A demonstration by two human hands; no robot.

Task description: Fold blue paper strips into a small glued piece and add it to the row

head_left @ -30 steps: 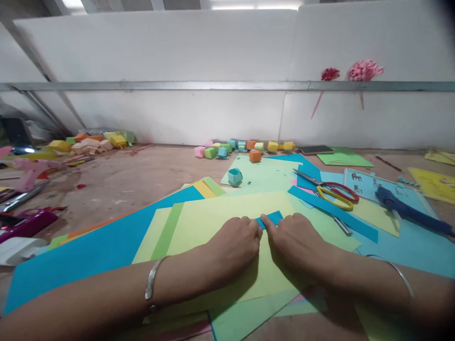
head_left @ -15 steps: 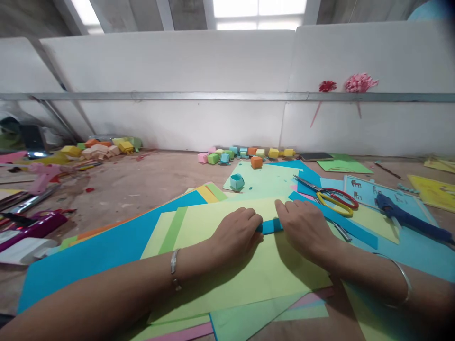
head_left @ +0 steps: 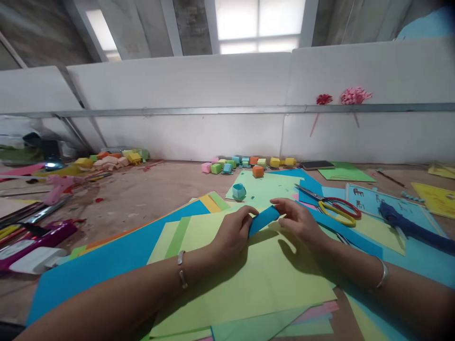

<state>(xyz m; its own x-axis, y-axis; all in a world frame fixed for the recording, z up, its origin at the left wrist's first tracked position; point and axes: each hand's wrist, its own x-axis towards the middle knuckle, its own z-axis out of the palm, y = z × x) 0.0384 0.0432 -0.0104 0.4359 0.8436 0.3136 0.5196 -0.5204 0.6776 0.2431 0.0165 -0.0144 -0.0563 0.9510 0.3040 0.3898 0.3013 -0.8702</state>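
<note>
A short folded strip of blue paper (head_left: pixel 263 220) is held tilted above a pale yellow-green sheet (head_left: pixel 220 289). My left hand (head_left: pixel 235 228) pinches its left end between thumb and fingers. At the strip's upper right end, my right hand (head_left: pixel 294 219) has its thumb and fingers apart, with the index fingertip at the strip's corner. Whether that fingertip grips or only touches cannot be made out. Just beyond the hands stands a small light-blue folded paper cup shape (head_left: pixel 239 191) on a pale green sheet (head_left: pixel 263 183).
Scissors (head_left: pixel 337 210) with red and yellow handles lie right of my right hand, near a dark blue glue gun (head_left: pixel 408 225). Several small paper cubes (head_left: pixel 258 171) line the wall. At left are a pink glue gun (head_left: pixel 59 187) and a purple power strip (head_left: pixel 53 241).
The blue strip has been lifted and turned from nearly flat to slanting up rightward. My right hand's fingers have opened from their closed press. The camera view has tilted upward.
</note>
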